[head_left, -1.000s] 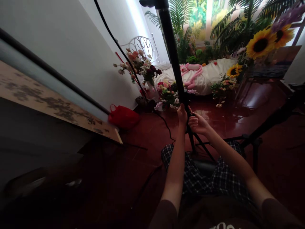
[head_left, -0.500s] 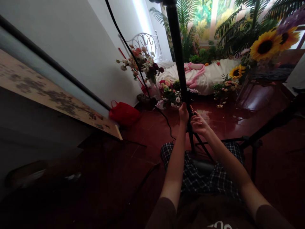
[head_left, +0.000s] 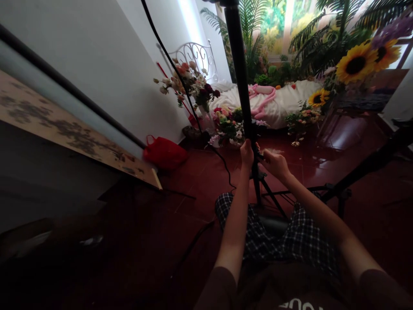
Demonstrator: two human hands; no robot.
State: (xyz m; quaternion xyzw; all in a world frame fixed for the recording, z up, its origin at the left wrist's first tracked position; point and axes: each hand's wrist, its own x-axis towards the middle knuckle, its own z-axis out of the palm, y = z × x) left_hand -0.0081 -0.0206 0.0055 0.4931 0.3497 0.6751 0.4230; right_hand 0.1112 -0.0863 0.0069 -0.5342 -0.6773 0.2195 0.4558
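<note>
A black tripod stand [head_left: 240,64] rises in front of me, its upright pole leaning slightly in the view and its legs spread near the floor. My left hand [head_left: 247,154] is wrapped around the lower part of this pole. Just right of it, my right hand [head_left: 275,164] is closed, fingertips pinching a small dark knob [head_left: 260,156] on the pole's side. The fingers partly cover the knob, so its shape is unclear. A black cable [head_left: 176,69] hangs down left of the pole to the floor.
A second black stand [head_left: 364,161] slants in from the right. Vases of flowers [head_left: 193,84] and sunflowers [head_left: 356,64] stand before a white-covered bed [head_left: 287,103]. To the left are a red bag [head_left: 166,153] and a long painted scroll [head_left: 77,133] below a dark bar.
My right hand has turned at the wrist, its back now more upward and its fingers curled tighter at the knob. My left hand keeps its hold. The view has shifted slightly.
</note>
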